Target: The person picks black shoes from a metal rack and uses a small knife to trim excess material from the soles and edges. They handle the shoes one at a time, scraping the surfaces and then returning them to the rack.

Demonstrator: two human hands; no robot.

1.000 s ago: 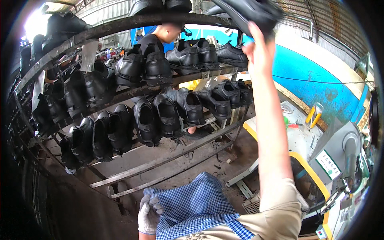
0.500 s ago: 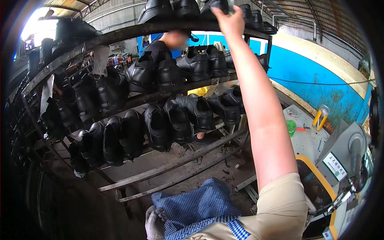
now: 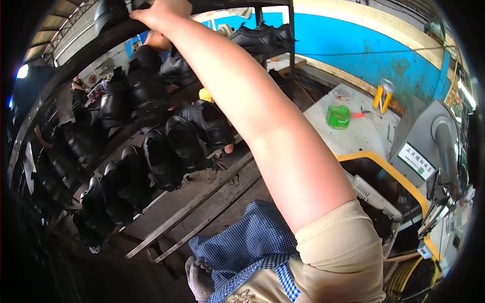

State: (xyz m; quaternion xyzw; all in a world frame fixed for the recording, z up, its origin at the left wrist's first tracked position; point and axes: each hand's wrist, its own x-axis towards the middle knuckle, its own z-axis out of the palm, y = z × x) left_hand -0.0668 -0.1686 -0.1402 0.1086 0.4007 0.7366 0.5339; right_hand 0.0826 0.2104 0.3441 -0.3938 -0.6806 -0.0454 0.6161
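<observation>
My bare right hand [image 3: 164, 12] is raised to the top shelf of a shoe rack, its thumb stretched out beside black shoes. The picture's upper edge cuts off its other fingers, so whether it grips a shoe is hidden. One black shoe [image 3: 111, 15] stands just left of it on that shelf. Low down, beside my blue checked apron [image 3: 247, 232], my left hand [image 3: 198, 280] wears a pale glove with greyish fingertips. Its fingers are curled in, and nothing shows in them.
Lower shelves carry rows of black shoes [image 3: 161, 159]; bare metal rails [image 3: 189, 209] run beneath. Behind the rack is another person [image 3: 149, 55]. To the right, a white worktable [image 3: 361, 136] bears a green container [image 3: 338, 116] and a yellow canister [image 3: 383, 96], near a grey machine [image 3: 429, 134].
The view has swung right, so the rack sits further left and more of the worktable shows. My right hand has shifted left and up in the picture. My left hand stays low by the apron.
</observation>
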